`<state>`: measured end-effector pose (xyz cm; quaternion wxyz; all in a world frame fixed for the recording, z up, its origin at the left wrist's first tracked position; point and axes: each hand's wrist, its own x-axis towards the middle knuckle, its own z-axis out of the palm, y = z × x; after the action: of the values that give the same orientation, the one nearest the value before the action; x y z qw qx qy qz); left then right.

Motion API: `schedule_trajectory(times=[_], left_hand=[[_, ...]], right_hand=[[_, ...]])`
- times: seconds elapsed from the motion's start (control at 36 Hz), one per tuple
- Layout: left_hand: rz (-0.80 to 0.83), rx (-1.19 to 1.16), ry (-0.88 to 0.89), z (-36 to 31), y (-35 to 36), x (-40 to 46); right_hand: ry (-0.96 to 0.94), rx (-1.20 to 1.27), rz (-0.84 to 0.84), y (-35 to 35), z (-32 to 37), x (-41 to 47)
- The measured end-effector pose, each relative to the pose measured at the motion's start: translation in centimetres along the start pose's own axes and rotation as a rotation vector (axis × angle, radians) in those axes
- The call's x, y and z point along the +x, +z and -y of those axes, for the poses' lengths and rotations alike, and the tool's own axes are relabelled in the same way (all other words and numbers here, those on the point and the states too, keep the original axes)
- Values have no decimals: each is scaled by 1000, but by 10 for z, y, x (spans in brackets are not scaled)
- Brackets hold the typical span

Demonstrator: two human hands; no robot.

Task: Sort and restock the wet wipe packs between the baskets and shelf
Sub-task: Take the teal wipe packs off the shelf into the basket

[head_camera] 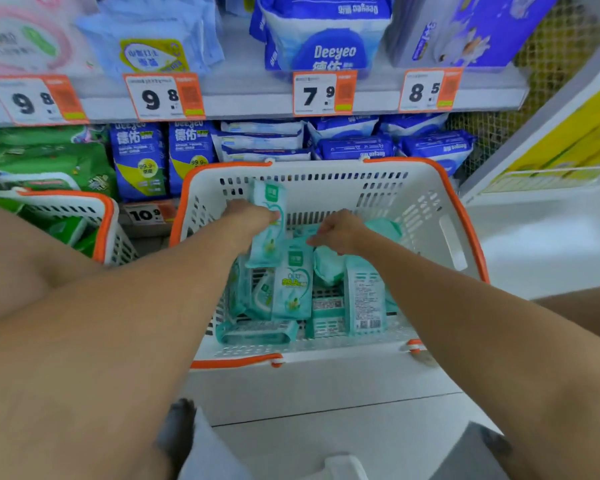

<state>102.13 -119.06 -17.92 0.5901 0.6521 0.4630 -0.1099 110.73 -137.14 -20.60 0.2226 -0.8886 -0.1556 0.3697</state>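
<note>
A white basket with an orange rim (459,216) stands on the floor before the shelf, holding several teal wet wipe packs (293,289). My left hand (248,216) grips one teal pack (267,223) and holds it upright above the pile. My right hand (340,232) reaches into the basket with its fingers curled down over another teal pack (383,228); the fingertips are hidden, so the grip is unclear.
A second white and orange basket (94,216) with green packs stands at the left. The shelf (243,98) behind carries blue Deeyeo packs (139,157), green packs (49,157) and orange price tags. A white ledge (534,237) lies to the right.
</note>
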Motion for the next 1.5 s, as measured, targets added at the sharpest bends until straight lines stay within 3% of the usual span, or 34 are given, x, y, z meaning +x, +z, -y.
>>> schedule_trajectory(times=[0.06, 0.11, 0.17, 0.22, 0.44, 0.53, 0.67, 0.75, 0.81, 0.89, 0.94, 1.06, 1.11, 1.19, 1.22, 1.28, 1.33, 1.36, 1.5], left_hand=[[-8, 25, -1, 5, 2, 2], [48, 44, -13, 9, 8, -1], [106, 91, -3, 10, 14, -5], [129, 154, 39, 9, 17, -9], [77, 289, 177, 4, 11, -20], [71, 290, 176, 6, 10, -23], [154, 270, 201, 6, 12, -25], [208, 254, 254, 4, 13, -31], [237, 232, 248, 2, 13, -35], [407, 177, 184, 5, 11, -38], [450, 223, 248, 9, 8, -38], [261, 254, 282, 20, 3, -20], [182, 254, 276, 20, 1, -14], [-31, 234, 274, 20, -2, -7], [-103, 225, 262, 19, -4, -4], [-198, 193, 237, 18, -7, 0], [-232, 163, 224, 15, -8, 1], [-242, 158, 227, 15, -8, 2], [-278, 170, 238, 18, -8, 5]], right_hand=[[51, -459, -67, -8, -20, 1], [143, -688, 42, -11, -39, -8], [148, -748, 106, -7, -53, -21], [132, -695, 50, 1, -63, -26], [-28, -881, 36, -7, -47, -34], [30, -619, 141, -19, -22, -40], [213, 449, 103, -30, 13, -43], [245, 858, 228, -24, 35, -47], [251, 1006, 267, -18, 45, -44], [260, 1219, 231, -9, 54, -37], [268, 1323, 229, -6, 53, -31], [268, 1450, 241, -3, 50, -23], [254, 1277, 98, -2, 49, -15], [197, 653, -292, 6, 37, 6], [133, 339, -312, 10, 30, 11], [10, -131, -130, 24, 20, 10], [-38, -341, 63, 43, 10, 9], [-91, -443, 66, 52, 7, 6], [-252, -667, -132, 79, -8, 12]])
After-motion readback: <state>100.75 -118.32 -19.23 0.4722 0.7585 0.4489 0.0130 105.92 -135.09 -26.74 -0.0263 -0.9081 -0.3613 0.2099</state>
